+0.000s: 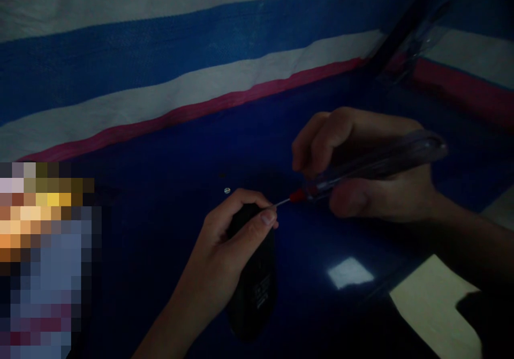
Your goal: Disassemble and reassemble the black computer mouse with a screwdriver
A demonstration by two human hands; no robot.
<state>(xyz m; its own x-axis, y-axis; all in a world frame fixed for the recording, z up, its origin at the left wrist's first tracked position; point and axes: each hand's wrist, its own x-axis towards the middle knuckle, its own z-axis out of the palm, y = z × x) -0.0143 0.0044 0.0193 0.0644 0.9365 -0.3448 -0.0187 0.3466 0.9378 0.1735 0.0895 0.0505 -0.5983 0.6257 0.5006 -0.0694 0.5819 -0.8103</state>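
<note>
A dark computer mouse (pixel 257 300) lies on the blue tabletop with its labelled underside up. My left hand (pixel 233 241) rests over its upper end, thumb and forefinger pinched on the tip of a screwdriver (pixel 361 166). Whether a small screw is between those fingertips I cannot tell. My right hand (pixel 373 161) holds the screwdriver by its clear handle, which slants up to the right; the red collar and thin shaft point left toward the mouse. A tiny shiny round piece (pixel 227 191) sits on the table just beyond my left hand.
Striped white, blue and red sheeting (pixel 193 37) hangs behind the blue table (pixel 160 161). A dark post (pixel 405 21) stands at the back right. Pale yellow paper or cloth (pixel 436 300) shows at lower right. The left edge is pixelated, and the light is dim.
</note>
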